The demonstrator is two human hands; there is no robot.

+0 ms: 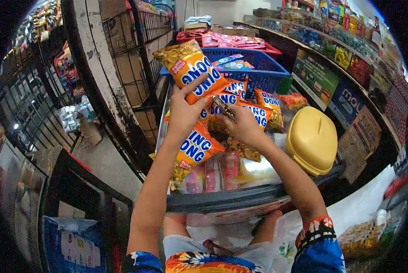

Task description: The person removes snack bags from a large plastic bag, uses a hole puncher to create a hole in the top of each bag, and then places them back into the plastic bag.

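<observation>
My left hand [184,111] grips an orange Ding Dong snack bag [192,68] near its lower edge, holding it up and tilted above the counter. Close beside it on the right, my right hand [241,122] is closed on a small metallic tool [223,107], whose tip is near the bag's lower corner. I cannot make out exactly what the tool is. Below and behind both hands lie several more orange bags, one of them a Ding Dong bag [195,148] under my left forearm.
A yellow lidded container [312,141] stands on the right of the counter [231,198]. Behind the bags is a blue basket [263,68] with packets. Shelves of goods run along the right; a metal grille [24,95] is at left.
</observation>
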